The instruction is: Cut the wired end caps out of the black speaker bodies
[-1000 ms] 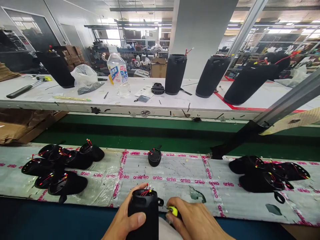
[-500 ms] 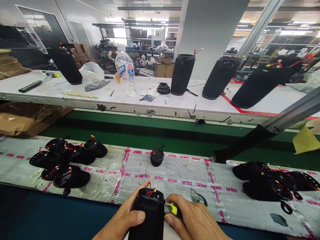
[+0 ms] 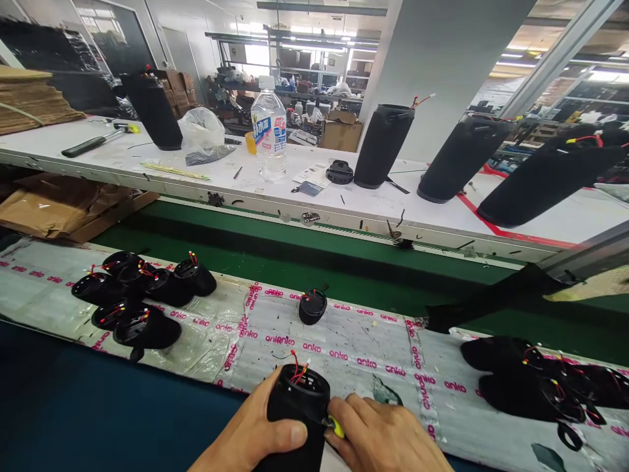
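A black cylindrical housing point(image 3: 305, 412) stands roughly upright at the near edge of the worktop point(image 3: 344, 337), its lower end out of view. The left hand point(image 3: 253, 429) clamps it; the right hand point(image 3: 381, 429) grips a yellow-ended tool point(image 3: 337, 427), mostly hidden, tip contact unclear.

Matt black cylinder point(image 3: 297, 423), clear plastic bottle point(image 3: 270, 134)

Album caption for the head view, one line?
Left hand grips a black cylinder with red wires; right hand holds a yellow tool at its side.
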A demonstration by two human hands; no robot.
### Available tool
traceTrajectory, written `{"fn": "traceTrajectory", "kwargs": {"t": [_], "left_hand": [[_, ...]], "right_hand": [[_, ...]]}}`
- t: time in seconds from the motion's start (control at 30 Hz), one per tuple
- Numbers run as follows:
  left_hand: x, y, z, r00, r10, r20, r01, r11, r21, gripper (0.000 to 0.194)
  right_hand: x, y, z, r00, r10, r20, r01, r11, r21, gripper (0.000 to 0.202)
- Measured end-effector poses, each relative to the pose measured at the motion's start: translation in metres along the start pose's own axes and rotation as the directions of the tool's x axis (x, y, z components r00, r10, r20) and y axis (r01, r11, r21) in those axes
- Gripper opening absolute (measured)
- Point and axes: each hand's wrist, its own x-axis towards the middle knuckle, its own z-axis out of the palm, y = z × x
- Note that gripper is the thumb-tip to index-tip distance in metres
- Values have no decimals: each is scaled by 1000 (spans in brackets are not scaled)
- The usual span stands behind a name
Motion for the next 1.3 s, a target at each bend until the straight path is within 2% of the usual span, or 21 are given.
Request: {"fn": "traceTrajectory", "kwargs": {"t": [0.1,0.2,0.3,0.53,0.73,0.83,0.9,1.0,1.13,1.17,1.23,1.3], "left_hand": [[0,-1,0,1000,0,-16,0,999,40,58],[2,-4,-2,1000,-14,-13,14,1000,10,60],[5,-8,-4,1000,-2,0,2,1000,22,60],[7,-14,-10,1000,3,-4,-3,999,38,71],[6,-13,-4,998,17,-68,-9,993,114,82],[4,-10,0,997,17,-80,-3,985,172,80],[4,-9,1,997,16,-72,-1,979,206,77],[4,-10,4,995,25,-93,-3,972,233,74],[4,-12,6,988,25,-152,19,960,280,73],[3,-13,6,987,24,-160,20,962,271,74],[1,-13,5,986,31,-164,4,978,210,82],[0,-13,5,986,-4,-165,19,996,88,85]], "right_hand": [[-1,0,5,999,-14,-40,14,1000,0,29],[-1,-2,12,994,26,-110,-28,999,-18,40],[-2,-4,17,989,43,-141,-46,999,-17,41],[-2,-1,14,991,54,-121,-52,998,25,41],[-5,-3,11,998,28,-62,-30,999,-36,39],[-10,-4,16,998,50,-26,-52,994,-93,22],[-11,-5,15,998,45,38,-41,992,-117,12],[-7,-4,7,990,9,142,10,991,-130,27],[0,-2,2,979,-23,203,46,993,-112,29],[0,-2,3,983,-26,183,41,996,-81,24],[-1,-1,5,997,-12,72,10,999,30,12],[-4,1,4,997,56,-61,-42,976,213,25]]}}
